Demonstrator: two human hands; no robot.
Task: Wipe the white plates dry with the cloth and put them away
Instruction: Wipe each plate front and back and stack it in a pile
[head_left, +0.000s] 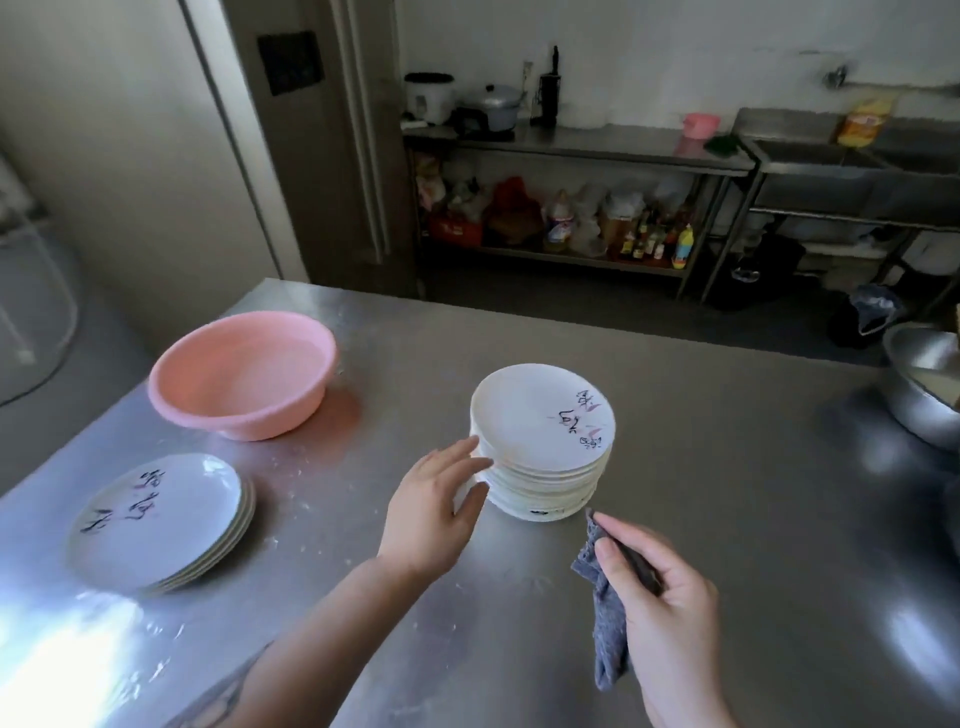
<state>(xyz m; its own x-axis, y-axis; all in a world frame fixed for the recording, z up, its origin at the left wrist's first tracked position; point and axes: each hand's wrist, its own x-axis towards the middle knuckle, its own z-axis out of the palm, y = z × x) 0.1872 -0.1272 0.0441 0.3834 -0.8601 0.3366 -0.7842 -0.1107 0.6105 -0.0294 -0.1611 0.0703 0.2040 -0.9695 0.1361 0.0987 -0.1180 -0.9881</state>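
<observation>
Many plates (543, 415) could slide off the stack if the relaxed left hand (436, 512) pushes, seemingly touching it, while the right hand (660, 597) pinches the cloth (610, 623).

Tall stack of white plates (543, 415) beside grey cloth (608, 613).

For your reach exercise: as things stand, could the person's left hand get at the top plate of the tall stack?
Probably yes. The left hand already touches the near-left edge of the tall stack, nothing lies on the top plate, and the right hand holds the cloth off to the side.
</observation>
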